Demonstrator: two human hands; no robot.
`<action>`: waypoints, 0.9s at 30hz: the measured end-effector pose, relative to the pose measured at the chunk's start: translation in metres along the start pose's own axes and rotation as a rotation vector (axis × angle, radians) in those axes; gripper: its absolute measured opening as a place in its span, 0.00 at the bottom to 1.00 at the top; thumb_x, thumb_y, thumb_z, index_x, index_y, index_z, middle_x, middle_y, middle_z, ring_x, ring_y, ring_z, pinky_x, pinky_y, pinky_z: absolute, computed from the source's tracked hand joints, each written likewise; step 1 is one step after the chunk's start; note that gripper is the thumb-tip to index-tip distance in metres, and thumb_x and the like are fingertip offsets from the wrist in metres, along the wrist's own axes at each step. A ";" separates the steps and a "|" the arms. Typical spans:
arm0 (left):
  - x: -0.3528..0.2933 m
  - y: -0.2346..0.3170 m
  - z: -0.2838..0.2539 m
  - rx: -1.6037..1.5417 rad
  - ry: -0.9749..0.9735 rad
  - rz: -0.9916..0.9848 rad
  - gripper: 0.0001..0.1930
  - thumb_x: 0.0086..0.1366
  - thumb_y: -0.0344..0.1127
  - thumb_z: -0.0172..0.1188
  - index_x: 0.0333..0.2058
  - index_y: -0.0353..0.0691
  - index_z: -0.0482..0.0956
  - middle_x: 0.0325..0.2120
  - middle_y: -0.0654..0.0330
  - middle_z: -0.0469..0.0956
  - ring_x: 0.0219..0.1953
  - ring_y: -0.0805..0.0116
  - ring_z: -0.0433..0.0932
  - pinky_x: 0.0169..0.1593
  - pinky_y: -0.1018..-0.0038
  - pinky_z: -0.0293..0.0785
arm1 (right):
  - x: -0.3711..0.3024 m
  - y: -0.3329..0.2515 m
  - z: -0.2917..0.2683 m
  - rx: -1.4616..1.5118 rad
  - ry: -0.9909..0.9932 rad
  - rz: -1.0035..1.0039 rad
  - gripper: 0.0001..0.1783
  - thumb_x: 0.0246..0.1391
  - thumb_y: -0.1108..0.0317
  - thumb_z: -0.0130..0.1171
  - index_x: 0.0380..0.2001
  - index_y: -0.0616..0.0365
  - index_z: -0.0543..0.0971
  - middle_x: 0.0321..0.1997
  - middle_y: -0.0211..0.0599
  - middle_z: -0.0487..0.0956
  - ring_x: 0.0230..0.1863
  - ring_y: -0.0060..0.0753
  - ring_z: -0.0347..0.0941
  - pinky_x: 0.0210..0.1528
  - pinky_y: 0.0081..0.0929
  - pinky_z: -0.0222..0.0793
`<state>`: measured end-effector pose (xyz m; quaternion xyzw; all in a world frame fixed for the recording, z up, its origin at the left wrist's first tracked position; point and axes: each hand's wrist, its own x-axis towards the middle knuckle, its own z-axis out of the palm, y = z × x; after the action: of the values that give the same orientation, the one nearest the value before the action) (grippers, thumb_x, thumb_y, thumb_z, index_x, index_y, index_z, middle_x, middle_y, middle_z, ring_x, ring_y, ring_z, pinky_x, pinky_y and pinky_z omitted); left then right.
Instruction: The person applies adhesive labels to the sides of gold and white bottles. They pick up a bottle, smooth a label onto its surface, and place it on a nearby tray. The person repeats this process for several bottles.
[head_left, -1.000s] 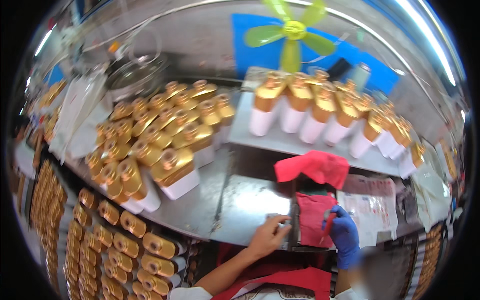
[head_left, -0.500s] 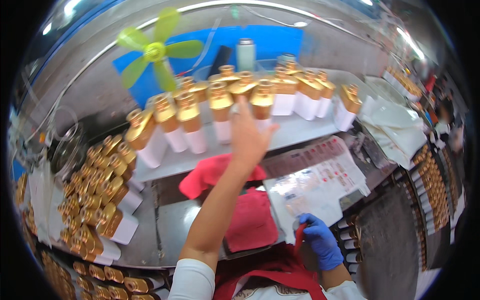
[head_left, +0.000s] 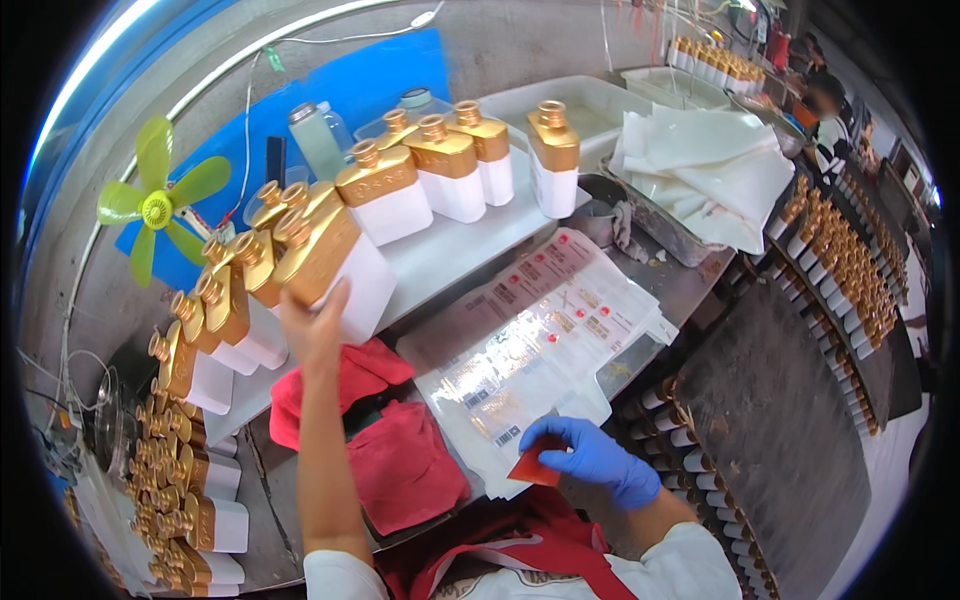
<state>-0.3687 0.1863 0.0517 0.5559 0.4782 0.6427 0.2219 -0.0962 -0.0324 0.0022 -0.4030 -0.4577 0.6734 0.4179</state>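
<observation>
My bare left hand [head_left: 313, 325] is closed round the lower side of a gold-topped white bottle [head_left: 362, 300], which is tilted at the front of a grey shelf. My right hand [head_left: 590, 462], in a blue glove, pinches a flat red-orange piece [head_left: 538, 463] over the front corner of the printed sheets [head_left: 520, 360]. More gold-and-white bottles [head_left: 386, 215] stand on the shelf to both sides of the held one. A folded red cloth [head_left: 405, 470] lies between my arms, with a second red cloth [head_left: 365, 370] bunched behind it.
A lime-green fan [head_left: 155, 210] stands at the back left. Many bottles [head_left: 215, 525] crowd the bench at left. White plastic sheets [head_left: 700, 165] lie in a tray at right. Beyond them are a dark board [head_left: 775, 390], rows of bottles [head_left: 845, 270] and a person [head_left: 832, 130].
My left hand has moved left and nearer, and now grips a bottle shifted from its row. My right hand has turned, showing the red-orange piece. The whole view has swung right.
</observation>
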 end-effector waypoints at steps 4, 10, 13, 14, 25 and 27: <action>-0.052 0.017 -0.060 -0.305 -0.109 -0.233 0.24 0.52 0.23 0.63 0.49 0.31 0.68 0.42 0.56 0.74 0.41 0.68 0.74 0.45 0.73 0.72 | 0.011 0.011 -0.024 -0.154 -0.025 -0.088 0.16 0.45 0.73 0.55 0.41 0.62 0.76 0.44 0.36 0.76 0.48 0.26 0.70 0.57 0.28 0.63; -0.115 -0.001 -0.121 -0.349 -0.377 -0.500 0.28 0.56 0.36 0.58 0.54 0.32 0.63 0.48 0.49 0.71 0.47 0.55 0.73 0.49 0.61 0.72 | 0.058 -0.038 0.041 -0.433 -0.235 -0.303 0.16 0.42 0.72 0.51 0.38 0.56 0.76 0.41 0.38 0.77 0.43 0.34 0.72 0.49 0.30 0.66; -0.127 -0.028 -0.121 -0.220 -0.317 -0.628 0.24 0.58 0.38 0.57 0.50 0.32 0.68 0.47 0.47 0.70 0.45 0.53 0.74 0.46 0.61 0.74 | 0.055 -0.054 0.063 -0.530 -0.262 -0.350 0.15 0.43 0.72 0.50 0.38 0.56 0.76 0.38 0.40 0.76 0.42 0.37 0.72 0.48 0.30 0.67; -0.132 -0.029 -0.120 -0.305 -0.245 -0.720 0.23 0.59 0.39 0.56 0.49 0.30 0.68 0.46 0.47 0.71 0.46 0.55 0.73 0.45 0.60 0.74 | 0.054 -0.059 0.069 -0.535 -0.277 -0.343 0.15 0.43 0.72 0.51 0.38 0.57 0.76 0.38 0.40 0.76 0.42 0.38 0.72 0.48 0.30 0.67; -0.139 -0.054 -0.158 -0.406 -0.211 -0.676 0.22 0.58 0.32 0.58 0.51 0.34 0.68 0.40 0.58 0.76 0.40 0.71 0.76 0.42 0.75 0.73 | 0.094 -0.025 0.071 -0.354 -0.214 -0.105 0.20 0.44 0.76 0.50 0.45 0.59 0.75 0.47 0.36 0.75 0.51 0.28 0.69 0.57 0.26 0.63; -0.144 -0.040 -0.154 -0.395 -0.188 -0.664 0.23 0.58 0.32 0.59 0.52 0.33 0.66 0.41 0.58 0.75 0.41 0.70 0.75 0.46 0.74 0.72 | 0.093 -0.020 0.076 -0.304 -0.193 -0.037 0.24 0.45 0.79 0.48 0.49 0.59 0.72 0.51 0.35 0.72 0.53 0.28 0.67 0.58 0.25 0.62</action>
<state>-0.4807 0.0294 -0.0439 0.3742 0.4767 0.5620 0.5629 -0.1930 0.0381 0.0262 -0.3863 -0.5996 0.6242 0.3187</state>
